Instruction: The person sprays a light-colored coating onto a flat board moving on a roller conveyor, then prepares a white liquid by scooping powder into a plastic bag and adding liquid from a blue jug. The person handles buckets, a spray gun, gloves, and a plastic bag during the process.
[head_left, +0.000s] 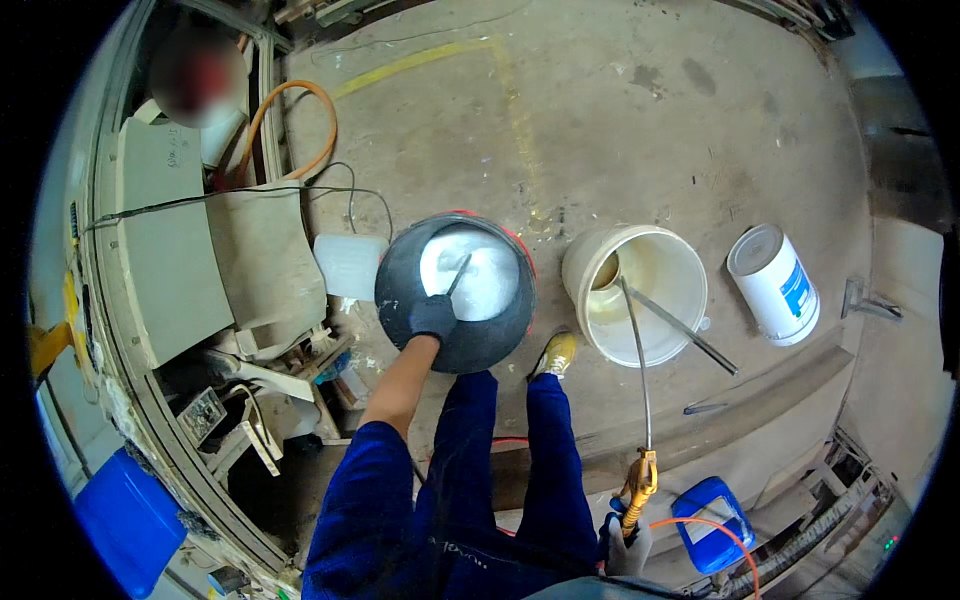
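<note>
My left hand [433, 318], in a dark glove, is closed around a thin dark rod [461, 272] at the near rim of a large black tub [398, 268]. The rod's far end meets the glossy white material [488, 262] inside. Low on the right, my gloved right hand [626, 548] grips a yellow-handled spray gun [641, 484]. Its long metal tube extends away into a big whitish bucket [690, 262]. That bucket also holds a round scoop-like cup [607, 271] and a metal bar [690, 336] leaning out over the rim.
A white pail [772, 280] lies to the right, a blue jerrycan [713, 525] near my right hand. An orange hose [735, 541] trails from the gun's side. Left are pale curved panels [170, 240], a translucent container [350, 265] and a loose cable [250, 193]. A low beam [690, 435] crosses the floor.
</note>
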